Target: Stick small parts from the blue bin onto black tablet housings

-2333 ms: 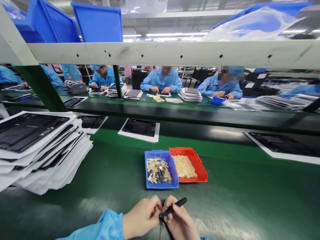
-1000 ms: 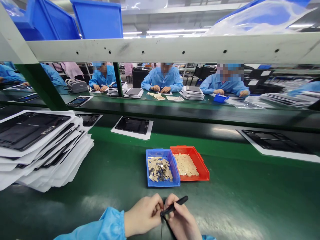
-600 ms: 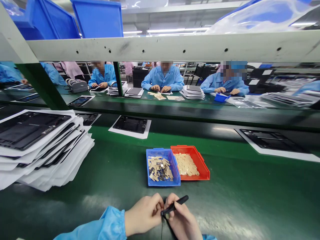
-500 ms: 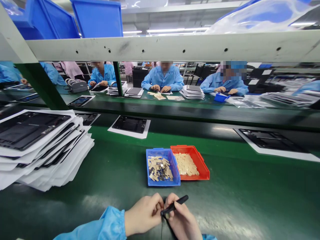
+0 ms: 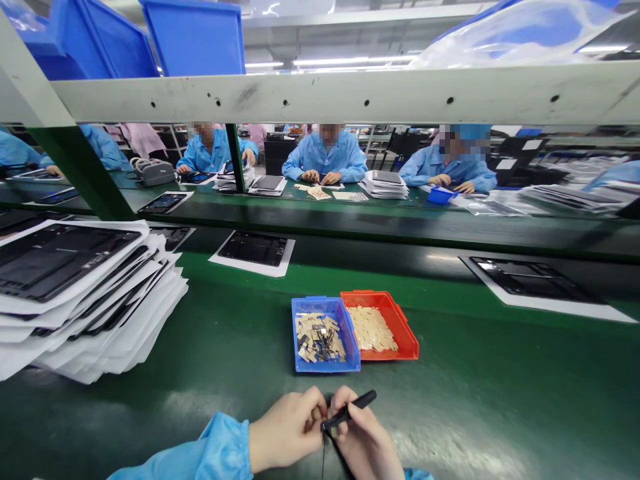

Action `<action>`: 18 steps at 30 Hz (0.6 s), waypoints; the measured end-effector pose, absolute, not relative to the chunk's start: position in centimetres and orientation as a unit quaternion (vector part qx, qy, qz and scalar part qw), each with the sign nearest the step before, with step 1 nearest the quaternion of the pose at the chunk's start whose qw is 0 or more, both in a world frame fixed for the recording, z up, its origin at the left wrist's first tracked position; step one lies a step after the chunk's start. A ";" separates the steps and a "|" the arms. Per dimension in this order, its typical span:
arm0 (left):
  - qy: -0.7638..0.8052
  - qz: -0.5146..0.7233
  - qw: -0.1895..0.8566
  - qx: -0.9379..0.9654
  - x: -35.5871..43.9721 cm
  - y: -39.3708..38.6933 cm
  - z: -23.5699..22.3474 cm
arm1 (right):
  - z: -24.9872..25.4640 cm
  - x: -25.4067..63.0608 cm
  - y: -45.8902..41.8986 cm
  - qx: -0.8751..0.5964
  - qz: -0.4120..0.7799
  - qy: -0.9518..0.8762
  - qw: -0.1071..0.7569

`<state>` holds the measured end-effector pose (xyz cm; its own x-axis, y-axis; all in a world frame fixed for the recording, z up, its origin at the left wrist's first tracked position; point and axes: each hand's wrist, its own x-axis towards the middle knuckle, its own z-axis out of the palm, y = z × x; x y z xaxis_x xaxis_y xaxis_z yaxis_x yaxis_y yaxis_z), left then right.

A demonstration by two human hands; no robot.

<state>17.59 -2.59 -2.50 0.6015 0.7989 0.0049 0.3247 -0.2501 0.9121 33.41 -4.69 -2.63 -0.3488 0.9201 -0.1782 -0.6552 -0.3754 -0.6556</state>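
My left hand is closed in a pinch at the bottom middle, its fingertips meeting those of my right hand. Whatever lies between its fingers is too small to make out. In my right hand is a black pen-shaped tool, slanting down to the left with its lower end at my left fingertips. A thin dark strand hangs below the fingertips. Just beyond my hands stands a blue bin with small tan pieces and black parts. Touching it on the right is a red bin of tan pieces.
A tall stack of paper sheets and black panels stands at the left. Black panels on white paper lie along the belt beyond the bins. A white beam crosses overhead. Several co-workers in blue sit at the opposite bench.
The panels on the near belt have slid slightly left. Across the bench, the co-worker at left has moved a hand out to the stack beside them. My hands hold almost the same pose.
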 end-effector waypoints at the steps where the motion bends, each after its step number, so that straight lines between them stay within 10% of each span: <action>1: 0.374 0.241 0.485 0.753 17.6 -2.6 -2.5 | -2.7 33.4 -4.7 -0.269 0.782 -0.252 0.502; 18: 0.366 0.166 0.410 0.819 17.2 -3.9 -2.0 | 0.5 37.5 -3.9 -0.235 0.605 -0.476 0.593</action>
<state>17.22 -3.92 -1.99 0.6778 0.7347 -0.0285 0.4630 -0.3963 0.7928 37.53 -3.90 0.46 -0.1852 0.9418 0.2804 -0.4940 0.1574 -0.8551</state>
